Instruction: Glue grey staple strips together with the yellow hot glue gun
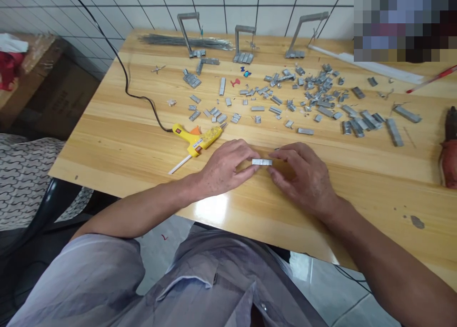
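My left hand (230, 167) pinches the left end of a short silver block (262, 162) that looks like a strip of staples. At its right end are the thumb and fingertips of my right hand (303, 174), closed around that end. The block is just above the wooden table, near its front edge. Left of my left hand lies a yellow glue gun (198, 139) with a glue stick in its back and an orange trigger. Beyond my hands, many similar staple pieces (323, 89) are scattered, some joined into small slabs.
Three bent frames (244, 41) made of staple strips stand at the back, beside a bundle of thin metal rods (185, 41). A black cord (126, 79) runs to the glue gun. Red-handled pliers (449, 151) and a red pen (432, 79) lie at the right.
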### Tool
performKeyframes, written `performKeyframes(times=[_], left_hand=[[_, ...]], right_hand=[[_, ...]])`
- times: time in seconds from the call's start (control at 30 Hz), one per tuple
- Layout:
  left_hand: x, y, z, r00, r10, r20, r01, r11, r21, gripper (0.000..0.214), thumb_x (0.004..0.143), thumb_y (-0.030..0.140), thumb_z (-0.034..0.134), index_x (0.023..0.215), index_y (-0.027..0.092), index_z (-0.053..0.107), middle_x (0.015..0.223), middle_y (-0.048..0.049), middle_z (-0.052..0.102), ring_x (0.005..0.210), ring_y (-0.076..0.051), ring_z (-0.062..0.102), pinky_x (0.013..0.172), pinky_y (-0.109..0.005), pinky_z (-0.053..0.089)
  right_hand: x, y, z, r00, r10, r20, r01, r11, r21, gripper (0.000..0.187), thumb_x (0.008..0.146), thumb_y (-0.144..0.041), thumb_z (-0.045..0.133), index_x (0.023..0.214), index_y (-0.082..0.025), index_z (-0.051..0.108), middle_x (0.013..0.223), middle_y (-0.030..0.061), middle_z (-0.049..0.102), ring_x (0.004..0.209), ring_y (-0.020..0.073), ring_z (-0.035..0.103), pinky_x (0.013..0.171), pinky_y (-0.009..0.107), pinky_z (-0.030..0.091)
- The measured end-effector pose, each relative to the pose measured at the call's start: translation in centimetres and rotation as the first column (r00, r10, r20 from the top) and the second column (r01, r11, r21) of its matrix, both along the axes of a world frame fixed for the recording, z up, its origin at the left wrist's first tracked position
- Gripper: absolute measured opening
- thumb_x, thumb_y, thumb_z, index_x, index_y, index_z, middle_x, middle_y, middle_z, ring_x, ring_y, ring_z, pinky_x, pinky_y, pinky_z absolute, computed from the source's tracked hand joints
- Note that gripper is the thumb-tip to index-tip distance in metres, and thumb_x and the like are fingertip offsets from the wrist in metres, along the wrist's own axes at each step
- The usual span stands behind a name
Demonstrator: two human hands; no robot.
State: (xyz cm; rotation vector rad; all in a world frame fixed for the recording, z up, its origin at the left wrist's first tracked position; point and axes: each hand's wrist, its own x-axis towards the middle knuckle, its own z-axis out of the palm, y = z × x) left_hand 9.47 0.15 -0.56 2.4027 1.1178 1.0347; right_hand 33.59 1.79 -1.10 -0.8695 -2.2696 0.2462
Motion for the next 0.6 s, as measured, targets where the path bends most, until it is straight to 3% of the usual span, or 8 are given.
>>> performKeyframes(times=[0.27, 0.6], left_hand=[[0.04, -0.14, -0.05, 1.000, 0.005, -0.012, -0.005, 1.000, -0.007, 0.012, 0.102, 0.029, 0.067, 0.108, 0.019, 0.065, 0.094, -0.0046, 0.072, 0.089, -0.017, 0.066, 0.081, -0.032, 0.052], [-0.32, 0.04, -0.50, 0.986, 0.045, -0.161, -0.056, 0.996, -0.066, 0.020, 0.101, 0.031, 0.067, 0.116, 0.018, 0.067, 0.106, -0.0084, 0.072, 0.102, -0.023, 0.066, 0.092, -0.039, 0.052]], right_hand=[[-0.21, 0.03, -0.31, 1.000, -0.001, -0.019, 0.002, 1.000, 0.019, 0.013, 0.097, -0.023, 0.068, 0.110, -0.022, 0.068, 0.099, 0.0087, 0.073, 0.090, 0.0231, 0.068, 0.077, 0.036, 0.055], [-0.03, 0.14, -1.05, 0.988, -0.070, 0.139, 0.069, 0.998, 0.013, 0.013, 0.097, -0.022, 0.064, 0.106, -0.021, 0.073, 0.097, 0.0093, 0.072, 0.088, 0.0238, 0.067, 0.073, 0.036, 0.051]])
